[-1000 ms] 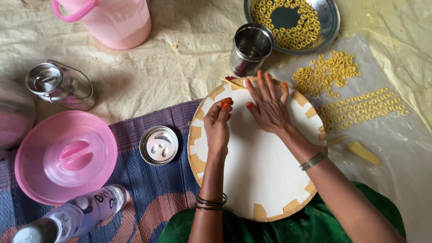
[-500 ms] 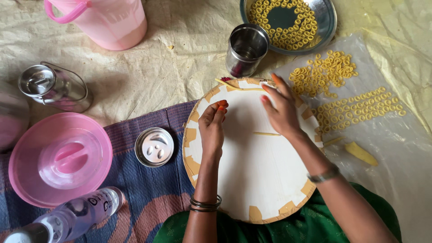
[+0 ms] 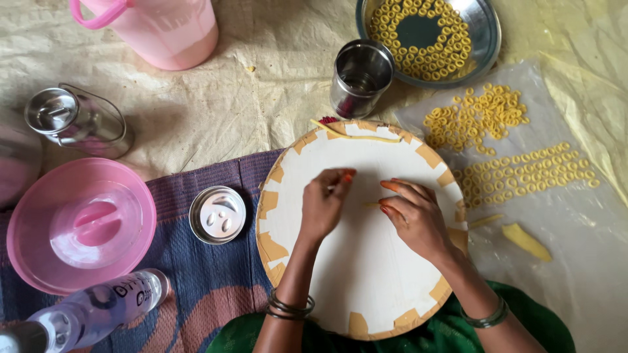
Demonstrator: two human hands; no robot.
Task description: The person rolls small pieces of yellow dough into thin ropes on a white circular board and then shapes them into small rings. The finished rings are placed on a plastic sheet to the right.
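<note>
Both hands meet at the middle of a round white board [image 3: 366, 274]. The left hand [image 3: 324, 206] and right hand [image 3: 415, 219] pinch a thin yellow dough strip [image 3: 371, 204], mostly hidden by fingers.

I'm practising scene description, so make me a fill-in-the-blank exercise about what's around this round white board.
1. Both hands, left hand and right hand, rest on the round ____ board.
2. The steel plate holds yellow dough ____.
3. The lid left of the board is ____.

Missing words: white; rings; pink
</note>
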